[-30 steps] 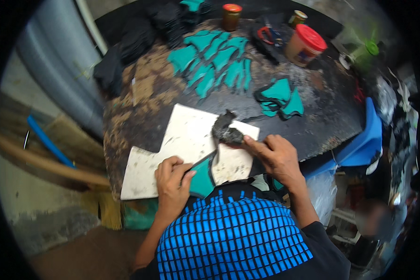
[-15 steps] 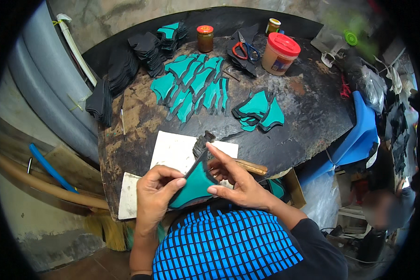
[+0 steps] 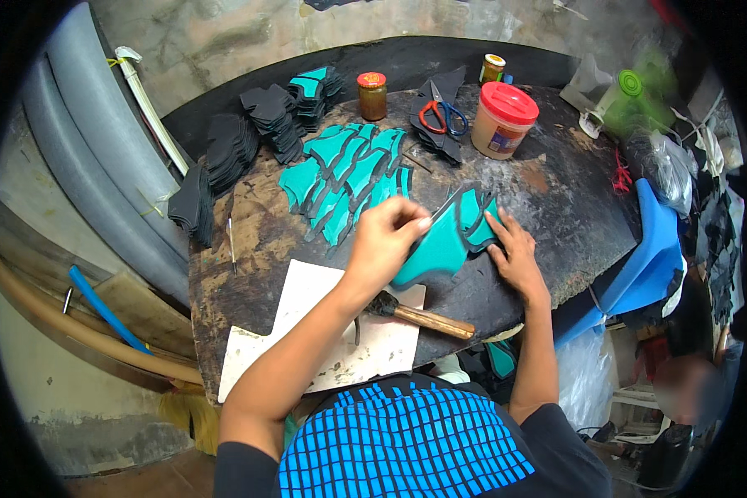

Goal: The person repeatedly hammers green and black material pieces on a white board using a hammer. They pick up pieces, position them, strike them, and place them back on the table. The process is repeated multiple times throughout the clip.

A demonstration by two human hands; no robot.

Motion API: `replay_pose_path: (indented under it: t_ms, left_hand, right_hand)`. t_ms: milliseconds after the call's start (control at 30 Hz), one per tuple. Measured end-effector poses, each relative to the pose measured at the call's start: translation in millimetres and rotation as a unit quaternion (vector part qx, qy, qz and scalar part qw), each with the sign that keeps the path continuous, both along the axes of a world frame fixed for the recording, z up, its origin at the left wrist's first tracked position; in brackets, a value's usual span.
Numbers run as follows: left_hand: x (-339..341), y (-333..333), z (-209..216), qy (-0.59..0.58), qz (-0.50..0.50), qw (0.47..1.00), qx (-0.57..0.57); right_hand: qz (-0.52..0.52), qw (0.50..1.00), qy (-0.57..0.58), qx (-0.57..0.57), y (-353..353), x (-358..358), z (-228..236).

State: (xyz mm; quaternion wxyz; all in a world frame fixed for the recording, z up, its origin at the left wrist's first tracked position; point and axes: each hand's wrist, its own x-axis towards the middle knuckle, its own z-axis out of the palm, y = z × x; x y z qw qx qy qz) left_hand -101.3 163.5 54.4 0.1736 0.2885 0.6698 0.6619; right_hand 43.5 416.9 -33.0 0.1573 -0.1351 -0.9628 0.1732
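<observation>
teal piece (image 3: pixel 436 249) carried forward, hammer (image 3: pixel 419 314) laid down

dark round table (image 3: pixel 556 199) | teal pieces (image 3: pixel 349 178) | black stacks (image 3: pixel 232 149) | jars (image 3: pixel 503 119) | scissors (image 3: pixel 442 116) | white board (image 3: pixel 324 332)

Matt teal cut piece (image 3: pixel 436 249), rough stained tabletop (image 3: pixel 556 199), glossy wooden hammer handle (image 3: pixel 432 319)

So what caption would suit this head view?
Left hand lays a teal piece beside the small stack under the right hand.
</observation>
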Motion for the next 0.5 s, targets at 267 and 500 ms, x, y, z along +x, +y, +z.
replay_pose_path:
  t_ms: [267,500]
  left_hand:
    - [-19.8,64.2,-35.7,0.185,-0.016,0.963,-0.195]
    - [54.4,-46.6,5.6,-0.065,-0.132,0.989,0.005]
  right_hand:
    - [-0.133,0.911,0.388,0.026,-10.2,13.5,26.8]
    - [0.146,0.962,0.230,0.006,-124.1,21.8,57.7]
